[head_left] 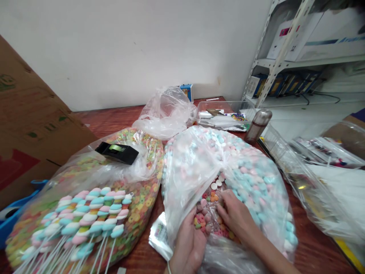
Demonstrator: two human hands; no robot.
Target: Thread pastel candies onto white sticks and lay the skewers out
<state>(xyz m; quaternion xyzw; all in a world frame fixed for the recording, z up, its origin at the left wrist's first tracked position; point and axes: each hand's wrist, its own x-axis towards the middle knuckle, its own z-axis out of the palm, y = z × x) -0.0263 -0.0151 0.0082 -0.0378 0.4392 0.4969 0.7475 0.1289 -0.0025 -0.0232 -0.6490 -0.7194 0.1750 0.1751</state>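
Note:
A bag of assorted candy lies opened between my hands, with gummy rings and white round pieces showing. My left hand is cupped palm up at its left side, fingers curled around a few gummy rings. My right hand reaches into the candy from the right, fingers bent down and close together; whatever is at the fingertips is hidden. Beneath and behind lies a big clear bag of pastel marshmallows. Several marshmallow skewers on white sticks rest on a bag of gummy rings to the left.
A black tape dispenser sits on the left bag. Behind are a crumpled plastic bag, a clear tray and an upright bottle. A cardboard box stands left, clear bins right. A silvery packet lies near my left hand.

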